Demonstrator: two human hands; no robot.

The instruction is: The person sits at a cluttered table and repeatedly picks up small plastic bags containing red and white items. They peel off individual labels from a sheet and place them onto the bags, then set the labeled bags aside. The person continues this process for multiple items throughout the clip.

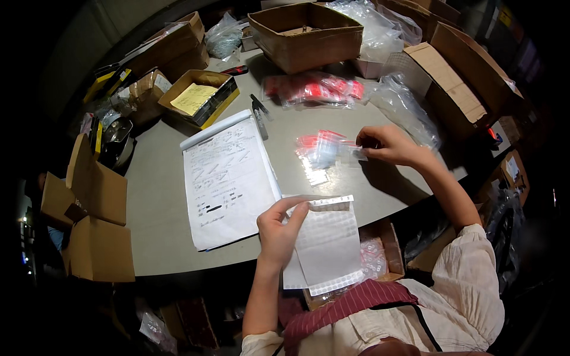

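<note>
Two hands, one sheet and one small bag

Two things are being handled at once over the grey bench (160, 202), so keeping each hand steady looks like the main point of doing this well. Reaching far out across the bench with the arm nearly straight, the right hand (389, 144) is pinching a small clear bag (358, 154) at the edge of the loose pile of red-topped bags (320, 151); its fingers are closed on that bag. A light pinch on one bag only would probably stop the rest of the pile from dragging along.

Closer to the body, the left hand (279, 228) is holding up a white sheet of small labels (326, 243), thumb on the front and fingers curled behind its left edge, gripping it firmly. The wrist is standing upright with the forearm rising from the lower edge. Holding the sheet flat and facing upward would likely make the labels easier to reach. A handwritten paper form (228, 178) is lying just to the left.
</note>
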